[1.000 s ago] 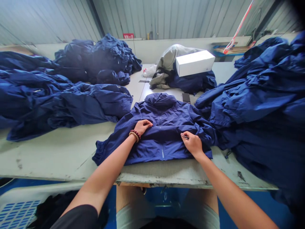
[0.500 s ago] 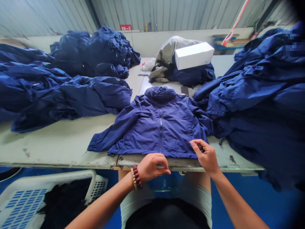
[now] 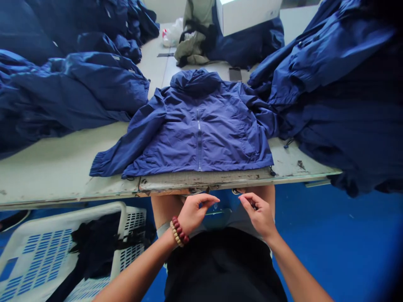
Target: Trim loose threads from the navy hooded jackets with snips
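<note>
A navy zip-front hooded jacket [image 3: 198, 134] lies flat and face up on the pale table [image 3: 53, 167], its hood away from me and its hem at the near edge. Both hands are off it, held just past the table's near edge above my lap. My left hand [image 3: 198, 214], with a beaded bracelet [image 3: 179, 232] on the wrist, has its fingers curled and nothing visible in them. My right hand [image 3: 258, 214] is pinched around something small, mostly hidden by the fingers, probably a small metal hand tool.
Heaps of navy jackets [image 3: 343, 79] crowd both sides of the table. A white box [image 3: 247, 12] rests on garments at the far end beside a phone [image 3: 235, 74]. A white plastic basket [image 3: 126, 222] holding dark cloth stands low on the left.
My hands have left the jacket and moved back past the table edge toward my lap. The jacket now lies smoother, with its sleeves spread. The view has tipped downward.
</note>
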Available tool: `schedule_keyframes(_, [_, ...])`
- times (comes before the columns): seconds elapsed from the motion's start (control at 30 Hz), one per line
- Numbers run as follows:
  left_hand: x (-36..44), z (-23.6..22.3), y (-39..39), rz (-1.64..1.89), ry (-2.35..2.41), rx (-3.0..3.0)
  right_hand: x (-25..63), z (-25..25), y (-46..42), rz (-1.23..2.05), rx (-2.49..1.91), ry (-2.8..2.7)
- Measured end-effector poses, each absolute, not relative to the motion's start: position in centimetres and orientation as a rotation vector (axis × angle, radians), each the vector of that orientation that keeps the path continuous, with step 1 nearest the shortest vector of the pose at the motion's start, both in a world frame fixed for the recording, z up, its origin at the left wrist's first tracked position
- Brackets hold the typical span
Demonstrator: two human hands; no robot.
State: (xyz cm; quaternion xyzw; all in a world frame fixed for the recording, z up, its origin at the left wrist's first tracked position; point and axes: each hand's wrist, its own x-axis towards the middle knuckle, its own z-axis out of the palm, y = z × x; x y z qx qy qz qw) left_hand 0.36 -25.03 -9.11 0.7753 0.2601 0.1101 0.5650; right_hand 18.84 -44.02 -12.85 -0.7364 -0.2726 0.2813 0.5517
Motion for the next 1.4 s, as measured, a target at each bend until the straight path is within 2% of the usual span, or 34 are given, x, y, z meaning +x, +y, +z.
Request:
schedule_keyframes(0.3, [0.1,-12.2,-26.1,0.345,0.757,1.841,18.1,-17.5,-46.1,0.554,-1.722,-0.643])
schedule_keyframes(0.47, [-0.7,-12.7,-26.1,0.277,0.716,1.847,22.4,-13.8,-44.2,0.204,-1.577,-0.835])
schedule_keyframes(0.57, [-0.7,-10.1,-26.0,0.270,0.563,1.843,27.3,-9.5,-41.3,-0.091,-1.593,-0.874])
schedule_keyframes(0.7, [1.3,-3.7,-24.1,0.321,0.147,1.891,36.1,-7.1,-36.6,-0.339,-1.971,-0.939])
schedule_keyframes(0.8, [5.0,0.2,-20.8,0.392,-0.018,2.014,41.5,-7.8,-33.7,-0.283,-2.204,-1.036])
schedule_keyframes(0.9, [10.0,1.3,-16.5,0.415,-0.044,2.135,43.7,-7.3,-32.1,-0.230,-2.252,-1.077])
schedule_keyframes(1.0, [15.0,-0.1,-12.2,0.413,0.114,2.117,43.0,-3.7,-31.2,-0.368,-2.000,-1.023])
schedule_keyframes(1.13, [19.3,-3.4,-8.1,0.315,0.351,1.831,40.5,3.8,-28.6,-0.425,-1.607,-0.995])
schedule_keyframes(1.27, [19.9,-5.5,-6.7,0.273,0.404,1.676,39.4,8.0,-23.2,-0.238,-1.269,-0.950])
schedule_keyframes(1.4, [18.8,-5.3,-7.1,0.329,0.270,1.603,38.3,6.2,-17.9,0.171,-1.164,-0.705])
